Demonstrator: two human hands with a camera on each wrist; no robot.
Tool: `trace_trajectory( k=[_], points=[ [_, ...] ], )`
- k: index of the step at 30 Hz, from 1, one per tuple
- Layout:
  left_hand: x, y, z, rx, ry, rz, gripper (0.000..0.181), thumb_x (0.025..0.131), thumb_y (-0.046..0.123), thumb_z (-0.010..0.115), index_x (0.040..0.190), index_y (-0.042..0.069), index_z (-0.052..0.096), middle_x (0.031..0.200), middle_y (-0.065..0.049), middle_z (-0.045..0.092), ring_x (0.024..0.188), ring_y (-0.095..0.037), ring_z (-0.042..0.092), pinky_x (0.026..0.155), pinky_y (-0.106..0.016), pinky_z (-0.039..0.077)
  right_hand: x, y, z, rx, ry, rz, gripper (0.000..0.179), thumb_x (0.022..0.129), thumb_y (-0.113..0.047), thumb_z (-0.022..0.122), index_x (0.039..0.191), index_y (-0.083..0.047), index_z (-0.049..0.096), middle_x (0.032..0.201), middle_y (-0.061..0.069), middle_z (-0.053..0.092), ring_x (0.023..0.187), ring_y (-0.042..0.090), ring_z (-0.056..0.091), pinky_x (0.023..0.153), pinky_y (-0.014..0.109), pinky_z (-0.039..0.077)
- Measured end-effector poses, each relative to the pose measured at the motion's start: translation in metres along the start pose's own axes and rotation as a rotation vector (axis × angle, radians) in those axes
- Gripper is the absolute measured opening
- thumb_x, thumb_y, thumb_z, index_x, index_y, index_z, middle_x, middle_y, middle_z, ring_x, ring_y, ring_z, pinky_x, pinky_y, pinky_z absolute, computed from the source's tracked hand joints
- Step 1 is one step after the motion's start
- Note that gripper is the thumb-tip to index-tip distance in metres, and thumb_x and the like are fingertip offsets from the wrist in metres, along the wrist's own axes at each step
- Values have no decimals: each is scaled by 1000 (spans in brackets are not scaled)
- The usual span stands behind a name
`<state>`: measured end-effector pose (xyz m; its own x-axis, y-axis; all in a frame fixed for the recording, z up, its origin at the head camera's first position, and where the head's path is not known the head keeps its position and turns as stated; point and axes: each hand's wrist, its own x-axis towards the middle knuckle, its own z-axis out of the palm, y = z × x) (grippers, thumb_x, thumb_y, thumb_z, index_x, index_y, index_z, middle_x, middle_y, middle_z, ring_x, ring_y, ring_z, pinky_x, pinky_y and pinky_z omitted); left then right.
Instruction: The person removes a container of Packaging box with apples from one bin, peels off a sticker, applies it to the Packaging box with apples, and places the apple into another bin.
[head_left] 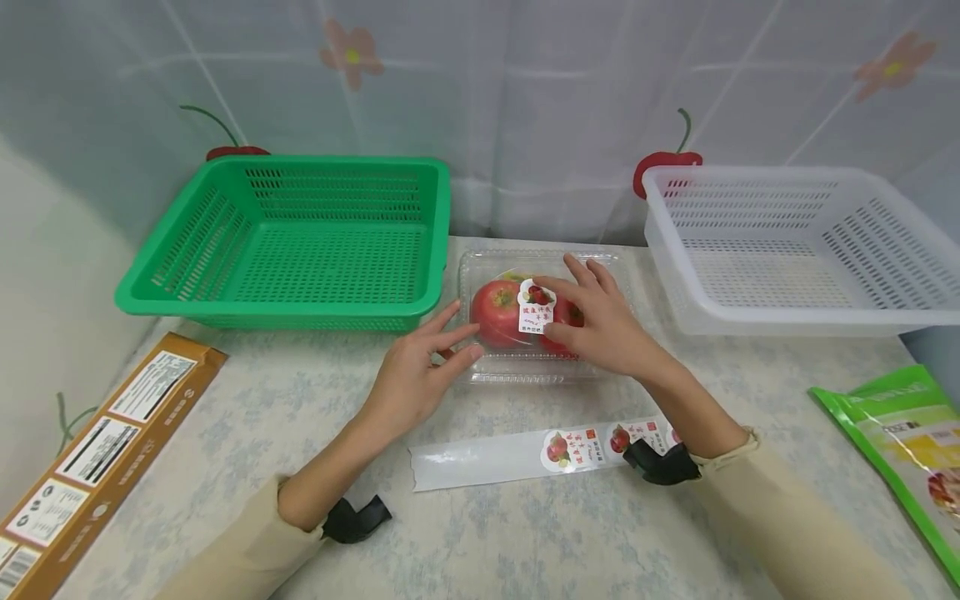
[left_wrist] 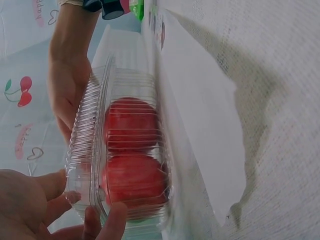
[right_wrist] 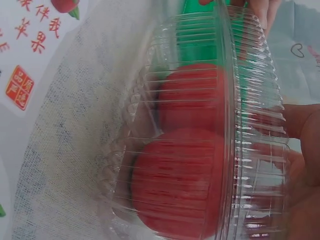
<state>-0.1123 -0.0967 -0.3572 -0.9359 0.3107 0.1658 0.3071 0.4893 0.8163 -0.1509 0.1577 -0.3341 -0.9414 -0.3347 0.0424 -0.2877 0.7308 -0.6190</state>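
Observation:
Two red apples [head_left: 497, 313] lie in a clear plastic clamshell box [head_left: 480, 372] with its lid down. Over the lid sits a white apple label [head_left: 536, 317] with red lettering. My right hand [head_left: 603, 321] pinches that label by its right side, index fingertip at the top and thumb at the bottom. The left hand [head_left: 412, 379] is at the box's left edge, fingers fairly straight, fingertips right at the lid and side. From the left wrist, the ribbed box wall [left_wrist: 82, 145] shows close by the fingers.
A label strip [head_left: 480, 460] lies in front of the box. Behind left stands a green basket [head_left: 281, 312], behind right a white basket [head_left: 810, 321]. A long brown carton [head_left: 105, 454] lies at left, a green-edged bag [head_left: 892, 442] at right.

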Motion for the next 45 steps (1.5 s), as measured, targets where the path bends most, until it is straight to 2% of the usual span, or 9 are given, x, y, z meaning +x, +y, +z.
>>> trace_trajectory(
  k=[6,10,16,20,23,30,34,39,45],
  points=[
    [0,1,0,-12,0,2,37,95,24,68,127,5,67,152,-9,41,47,-9,41,44,-25,30,-1,1,-4,77,-31,-6,55,85,-3,62,139,-8,56,160,21,18,146,42,-1,107,71,14],
    [0,1,0,-20,2,6,37,95,24,69,127,6,67,152,-9,41,44,-9,38,43,-25,30,-2,3,-3,53,-19,-21,48,86,-4,61,135,-7,60,159,22,20,146,42,0,108,70,13],
    [-1,0,0,-25,4,6,37,94,23,69,127,5,67,152,-9,42,47,-9,42,43,-24,30,-2,2,6,-124,39,-56,45,95,-21,62,139,-9,57,157,25,24,144,46,9,109,68,16],
    [-1,1,-1,-35,5,9,36,95,21,69,126,4,67,151,-10,42,53,-9,51,45,-23,33,-1,-1,11,-303,52,-57,47,100,-27,49,144,-12,52,156,27,24,143,47,13,112,63,17],
    [-1,1,-1,-36,6,8,36,94,21,69,126,4,67,151,-11,42,55,-9,53,45,-23,34,0,-2,13,-386,61,-66,48,100,-27,41,145,-12,51,154,28,26,141,48,17,113,59,18],
    [-1,0,0,-36,10,11,37,94,21,70,126,4,67,151,-12,42,50,-10,49,44,-23,32,-3,0,17,-269,241,-124,40,93,-24,55,126,-4,68,138,24,53,136,41,37,115,49,22],
    [-1,1,0,-37,13,6,37,94,20,70,126,4,67,151,-11,42,54,-13,55,45,-23,33,-5,0,19,-238,310,-126,35,92,-22,57,115,-1,74,133,23,58,132,40,45,110,51,31],
    [0,0,0,-34,18,6,37,93,21,71,126,5,67,151,-10,43,64,-15,59,44,-23,31,-7,2,20,-249,380,-190,30,90,-21,60,98,1,78,125,23,63,123,38,53,100,54,42],
    [0,1,0,-27,34,-4,36,93,22,71,125,6,69,149,-7,45,75,-14,62,44,-24,31,-8,6,19,-235,380,-272,25,88,-19,63,87,-1,80,114,21,68,118,32,57,95,51,47]
  ],
)
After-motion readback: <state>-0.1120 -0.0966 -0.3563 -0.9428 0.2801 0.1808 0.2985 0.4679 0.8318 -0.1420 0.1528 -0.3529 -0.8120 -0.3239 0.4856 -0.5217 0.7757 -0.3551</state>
